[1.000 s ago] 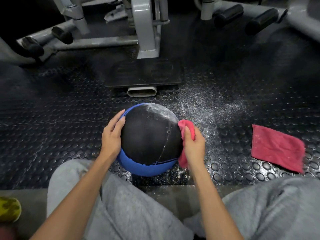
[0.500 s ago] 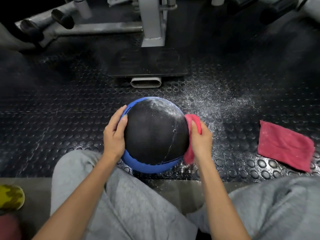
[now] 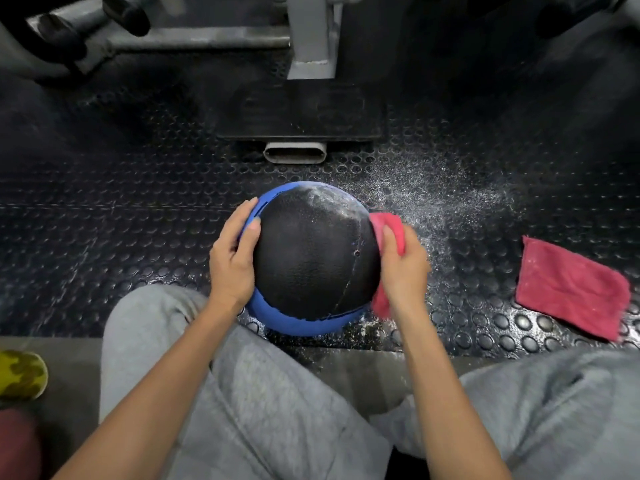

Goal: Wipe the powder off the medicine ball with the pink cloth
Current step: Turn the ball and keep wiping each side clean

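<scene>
single head-worn wide-angle view. looks forward and steeply down past wearer's grey knees onto studded floor. medicine ball, left hand, right hand with pink cloth sit mid-frame, close. machine frame fills top edge, farther off, lines bowed by lens.

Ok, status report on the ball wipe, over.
Left hand cups medicine ball at left. Right hand grips pink cloth against ball's right side. Powder on far top, unwiped. Second cloth lies apart on floor.

pink cloth shifted up, along medicine ball
</scene>
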`<state>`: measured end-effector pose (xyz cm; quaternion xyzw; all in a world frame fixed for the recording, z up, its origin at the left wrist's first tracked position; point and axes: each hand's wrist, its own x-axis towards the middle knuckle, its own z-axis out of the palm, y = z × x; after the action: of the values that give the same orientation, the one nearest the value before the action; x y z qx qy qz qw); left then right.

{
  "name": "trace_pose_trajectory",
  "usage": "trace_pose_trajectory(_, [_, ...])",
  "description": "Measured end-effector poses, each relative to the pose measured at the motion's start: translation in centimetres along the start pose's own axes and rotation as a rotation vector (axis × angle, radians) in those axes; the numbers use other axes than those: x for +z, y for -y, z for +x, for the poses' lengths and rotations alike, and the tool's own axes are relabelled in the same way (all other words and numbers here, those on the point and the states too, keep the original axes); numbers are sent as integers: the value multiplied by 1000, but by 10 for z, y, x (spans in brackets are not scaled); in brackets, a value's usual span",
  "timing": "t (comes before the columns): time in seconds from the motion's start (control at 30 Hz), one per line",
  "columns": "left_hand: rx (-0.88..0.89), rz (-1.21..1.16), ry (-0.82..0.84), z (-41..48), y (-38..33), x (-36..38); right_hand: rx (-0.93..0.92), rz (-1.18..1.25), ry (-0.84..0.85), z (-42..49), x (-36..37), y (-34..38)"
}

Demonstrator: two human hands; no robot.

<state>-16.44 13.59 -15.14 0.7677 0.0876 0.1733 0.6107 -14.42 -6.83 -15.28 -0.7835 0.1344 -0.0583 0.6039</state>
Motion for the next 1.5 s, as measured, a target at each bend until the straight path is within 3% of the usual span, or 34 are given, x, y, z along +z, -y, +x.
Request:
trace_pose_trajectory(0.07, [9, 8, -8, -2, 3, 0, 212, 101, 33, 5, -8, -8])
trace_pose_trajectory(0.1, [14, 12, -13, -3, 4, 1, 189, 72, 16, 1, -10, -5])
trace_pose_trajectory(0.2, [14, 3, -32, -3, 5, -1, -205, -161, -47, -24, 3, 26])
trace_pose_trajectory(0.3, [7, -3, -32, -5, 6, -3, -634, -564, -82, -41, 33, 62])
trace_pose_trajectory(0.4, [-9, -1, -45, -4, 6, -4, -689, -696, 48, -28, 46, 79])
trace_pose_trajectory(0.5, [-41, -63, -41, 1, 5, -2, -756, -548, 22, -27, 31, 58])
trace_pose_trajectory(0.6, [-71, -139, -11, 5, 4, -3, -757, -229, -2, -45, 8, 21])
trace_pose_trajectory(0.67, [-66, -133, 11, 7, 2, -2, -715, -176, -34, -53, 3, 12])
trace_pose_trajectory(0.77, [-46, -77, 1, 5, 0, 1, -638, -396, -55, -40, 13, 46])
trace_pose_trajectory(0.9, [-26, 9, -38, -5, -1, 3, -597, -740, 251, 7, 43, 103])
trace_pose_trajectory(1.0, [-25, 37, -49, -5, -3, 1, -619, -797, 319, 15, 55, 111])
trace_pose_trajectory(1.13, [-34, 69, -32, 2, -7, -5, -770, -485, 108, -22, 28, 66])
trace_pose_trajectory(1.2, [-33, 56, -16, 2, -8, -5, -748, -367, 13, -39, 11, 41])
trace_pose_trajectory(1.3, [-16, 87, -24, -1, -12, 0, -668, -398, -50, -44, 8, 43])
trace_pose_trajectory(1.4, [20, 166, -13, -4, -18, 6, -629, -654, 124, -18, 25, 87])
trace_pose_trajectory(1.5, [63, 199, -10, -10, -20, 9, -540, -745, 333, 17, 46, 116])
